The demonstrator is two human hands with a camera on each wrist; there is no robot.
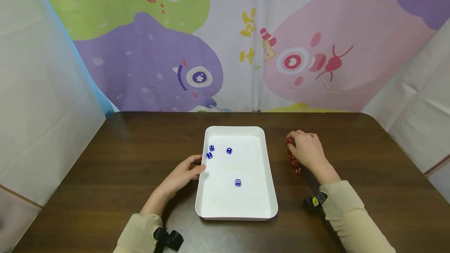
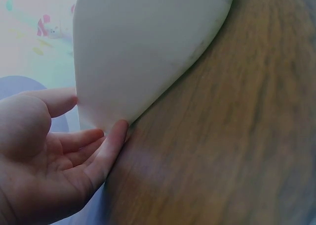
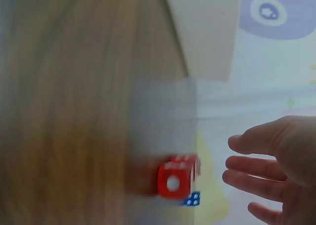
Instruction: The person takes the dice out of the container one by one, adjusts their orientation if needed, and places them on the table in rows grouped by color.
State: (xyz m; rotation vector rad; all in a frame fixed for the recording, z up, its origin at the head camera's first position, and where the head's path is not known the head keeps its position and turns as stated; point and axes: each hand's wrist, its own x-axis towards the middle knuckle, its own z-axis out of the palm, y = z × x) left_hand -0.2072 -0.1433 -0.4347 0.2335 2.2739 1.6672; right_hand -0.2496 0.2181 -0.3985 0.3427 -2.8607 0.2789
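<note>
A shallow white tray [image 1: 246, 202] lies on the table with several blue dice in it, one of them a blue die [image 1: 238, 182] towards the near end. At its left side my left hand [image 1: 186, 173] holds the wall, thumb at the rim and fingers low against the outside, as the left wrist view shows. My right hand [image 1: 307, 149] hovers over the far end of a row of red dice [image 1: 294, 162] right of the tray. In the right wrist view its fingers [image 3: 256, 180] are spread loosely with nothing between them, beside a red die [image 3: 174, 181].
Behind the red die in the right wrist view, a blue die [image 3: 192, 199] shows partly. The brown wooden table [image 1: 140, 136] ends at a cartoon-print curtain [image 1: 239, 89], with pale cloth at both sides. Each sleeve carries a black wrist camera.
</note>
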